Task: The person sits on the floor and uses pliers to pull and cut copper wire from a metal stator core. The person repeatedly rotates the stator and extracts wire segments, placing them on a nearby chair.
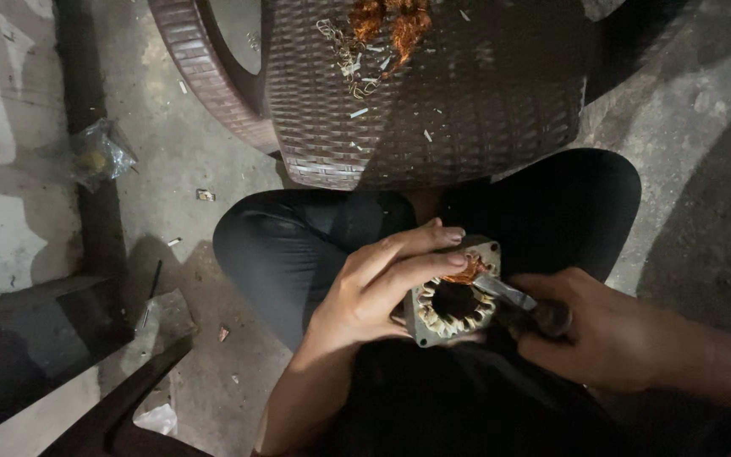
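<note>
We see one square grey motor stator [454, 298] in the lap, at 6 o'clock from the brown woven chair [433, 101]. Its round bore is ringed with pale slot liners; copper winding remains at 12 o'clock of the bore. Our left hand [378, 288] has its fingers clamped over the stator's top edge. Our right hand [602, 334] has its fingers closed round one dark-handled blade tool [518, 303], its tip touching the bore rim. One clump of copper wire [391, 21] lies on the chair. Floor: bare concrete [171, 127]
</note>
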